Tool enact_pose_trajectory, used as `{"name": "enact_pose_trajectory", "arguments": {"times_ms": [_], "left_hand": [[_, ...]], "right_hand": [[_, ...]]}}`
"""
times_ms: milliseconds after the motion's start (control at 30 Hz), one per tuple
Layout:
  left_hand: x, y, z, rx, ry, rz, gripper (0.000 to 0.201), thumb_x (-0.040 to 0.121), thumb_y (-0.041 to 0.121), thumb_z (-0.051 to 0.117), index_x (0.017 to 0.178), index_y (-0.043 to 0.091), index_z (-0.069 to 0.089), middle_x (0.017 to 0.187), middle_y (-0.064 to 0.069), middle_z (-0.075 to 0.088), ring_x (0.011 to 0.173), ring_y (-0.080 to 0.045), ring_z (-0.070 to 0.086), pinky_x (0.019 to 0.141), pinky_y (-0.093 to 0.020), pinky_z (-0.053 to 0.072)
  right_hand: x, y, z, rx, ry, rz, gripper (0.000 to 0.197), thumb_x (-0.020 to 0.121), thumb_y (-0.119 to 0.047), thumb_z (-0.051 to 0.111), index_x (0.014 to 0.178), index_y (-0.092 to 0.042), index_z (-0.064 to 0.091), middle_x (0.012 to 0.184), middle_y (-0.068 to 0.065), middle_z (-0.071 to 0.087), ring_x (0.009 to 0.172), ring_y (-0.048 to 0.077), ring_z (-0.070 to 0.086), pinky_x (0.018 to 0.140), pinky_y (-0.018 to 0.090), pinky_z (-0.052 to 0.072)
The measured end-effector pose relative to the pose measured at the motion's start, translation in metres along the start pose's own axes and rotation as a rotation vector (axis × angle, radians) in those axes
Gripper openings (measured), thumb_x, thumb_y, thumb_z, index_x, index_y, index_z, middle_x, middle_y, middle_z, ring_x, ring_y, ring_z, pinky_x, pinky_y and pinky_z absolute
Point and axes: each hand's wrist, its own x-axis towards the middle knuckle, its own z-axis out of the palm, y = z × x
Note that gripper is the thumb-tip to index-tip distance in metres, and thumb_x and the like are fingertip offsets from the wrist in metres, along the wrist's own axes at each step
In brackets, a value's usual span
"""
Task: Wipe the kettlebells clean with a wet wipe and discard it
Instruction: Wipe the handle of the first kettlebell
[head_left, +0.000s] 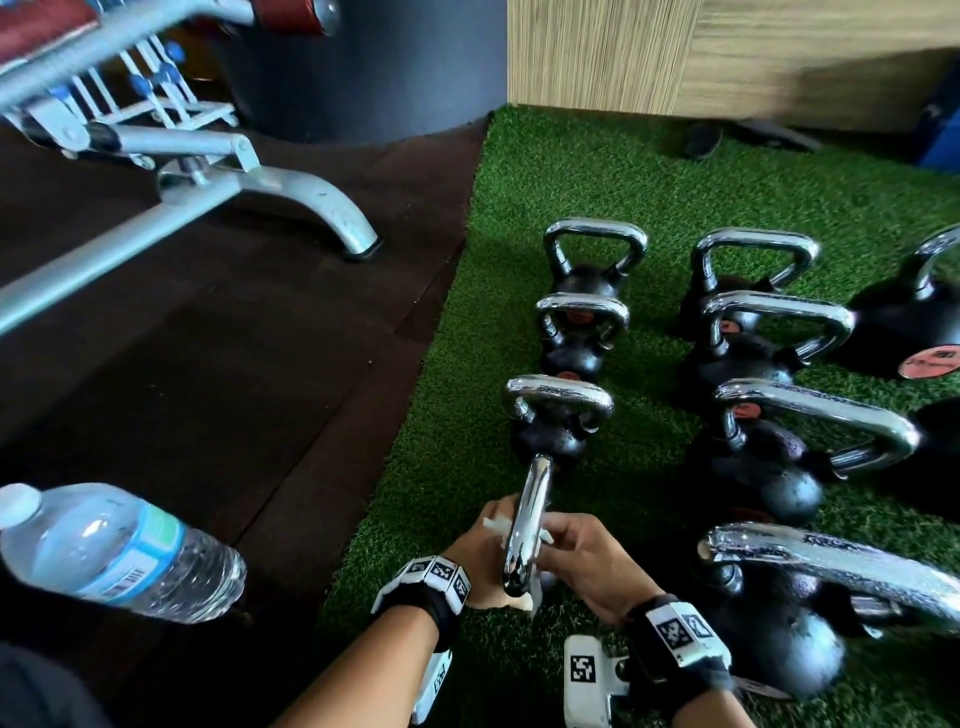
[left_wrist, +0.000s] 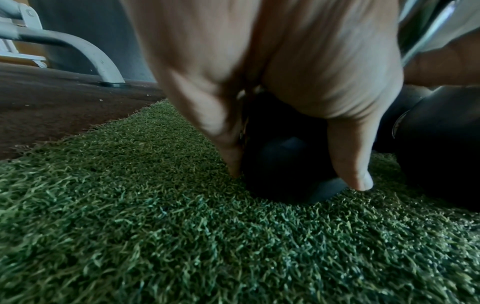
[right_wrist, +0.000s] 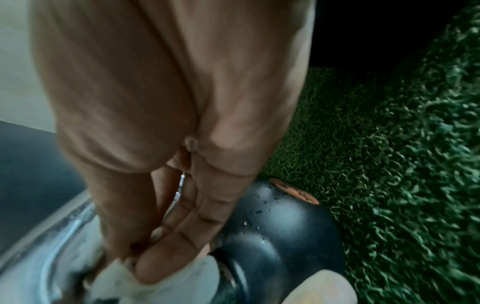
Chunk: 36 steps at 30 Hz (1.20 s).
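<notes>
Several black kettlebells with chrome handles stand in two rows on green turf (head_left: 597, 171). The nearest one in the left row shows its handle (head_left: 525, 525) edge-on between my hands. My left hand (head_left: 478, 556) reaches down its left side, and its thumb and fingers (left_wrist: 348, 164) straddle and hold the black ball (left_wrist: 280, 156). My right hand (head_left: 582, 556) pinches a white wet wipe (right_wrist: 166, 281) against the chrome handle where it meets the ball (right_wrist: 275, 230), which carries water droplets and an orange label. Bits of the wipe (head_left: 492, 524) stick out beside the handle.
A plastic water bottle (head_left: 119, 551) is at the lower left over the dark rubber floor (head_left: 234, 364). A grey bench frame (head_left: 291, 192) stands at the back left. More kettlebells (head_left: 769, 457) crowd the turf to the right, and a wooden wall (head_left: 727, 52) closes the back.
</notes>
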Motion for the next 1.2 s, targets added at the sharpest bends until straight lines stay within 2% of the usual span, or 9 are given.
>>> {"name": "enact_pose_trajectory", "arguments": {"times_ms": [100,300,367,467,633,800,933,1067,1200], "left_hand": [[0.001,0.0,0.001,0.035,0.013,0.05,0.077,0.067,0.035,0.089,0.133,0.016,0.053,0.142,-0.016,0.039,0.133,-0.032,0.035,0.119,-0.043,0.032],[-0.004,0.001,0.0,-0.008,0.037,0.066,0.096,0.065,0.029,0.092,0.142,0.023,0.035,0.143,-0.021,0.028,0.136,-0.036,0.031,0.121,-0.041,0.029],[-0.005,0.001,0.0,-0.055,0.053,0.038,0.111,0.065,0.026,0.093,0.152,0.01,0.026,0.149,-0.021,0.024,0.141,-0.036,0.027,0.123,-0.037,0.023],[-0.006,0.001,0.0,-0.06,0.066,0.036,0.105,0.065,0.023,0.091,0.148,-0.007,0.034,0.154,-0.024,0.024,0.144,-0.039,0.023,0.123,-0.041,0.022],[-0.009,0.0,0.001,-0.102,0.076,0.034,0.111,0.066,0.026,0.091,0.151,-0.005,0.026,0.153,-0.02,0.024,0.143,-0.039,0.028,0.122,-0.037,0.022],[-0.005,0.0,0.003,-0.016,0.115,0.131,0.112,0.06,0.031,0.094,0.151,-0.001,0.035,0.153,-0.019,0.029,0.141,-0.036,0.029,0.122,-0.044,0.026],[-0.011,-0.001,0.004,-0.186,0.101,0.062,0.11,0.057,0.014,0.094,0.145,-0.012,0.034,0.147,-0.028,0.037,0.136,-0.041,0.04,0.118,-0.049,0.033],[-0.01,-0.001,0.008,-0.181,0.166,0.051,0.093,0.073,0.009,0.083,0.149,0.001,0.03,0.15,-0.023,0.032,0.142,-0.034,0.036,0.121,-0.038,0.031],[-0.005,-0.003,0.008,-0.122,0.121,0.102,0.108,0.069,0.022,0.086,0.156,0.009,0.024,0.153,-0.013,0.029,0.145,-0.028,0.024,0.122,-0.037,0.027]], "right_hand": [[0.006,0.001,-0.003,-0.033,0.163,-0.091,0.019,0.083,0.0,0.072,0.102,0.0,0.072,0.1,0.025,0.072,0.089,0.031,0.07,0.082,0.041,0.057],[0.009,0.003,0.002,-0.2,0.255,-0.099,0.024,0.073,0.007,0.076,0.088,-0.01,0.074,0.091,0.015,0.076,0.086,0.027,0.073,0.074,0.031,0.058],[0.014,-0.001,0.004,-0.281,0.333,-0.112,0.025,0.072,0.007,0.075,0.083,-0.015,0.073,0.085,0.01,0.077,0.081,0.023,0.074,0.07,0.028,0.058],[0.021,-0.002,0.009,-0.38,0.541,-0.123,0.029,0.07,0.007,0.074,0.075,-0.021,0.071,0.076,0.002,0.076,0.071,0.016,0.073,0.064,0.028,0.059],[0.018,0.003,0.014,-0.462,0.656,-0.134,0.029,0.07,0.004,0.074,0.07,-0.025,0.069,0.068,-0.003,0.073,0.061,0.007,0.069,0.055,0.022,0.052],[0.027,-0.006,0.005,-0.488,0.829,-0.119,0.015,0.075,-0.011,0.078,0.066,-0.02,0.07,0.065,-0.004,0.073,0.061,0.012,0.069,0.062,0.034,0.059],[0.033,-0.01,0.01,-0.563,0.856,-0.044,0.013,0.072,-0.016,0.078,0.064,-0.02,0.069,0.061,-0.005,0.071,0.06,0.011,0.067,0.063,0.034,0.058],[0.035,-0.007,0.01,-0.526,0.892,0.02,0.014,0.067,-0.017,0.079,0.06,-0.018,0.067,0.056,-0.005,0.069,0.048,0.004,0.061,0.051,0.027,0.05],[0.034,-0.006,0.014,-0.549,0.891,0.141,0.019,0.065,-0.02,0.08,0.056,-0.015,0.064,0.052,-0.002,0.066,0.05,0.008,0.059,0.05,0.024,0.048]]}}
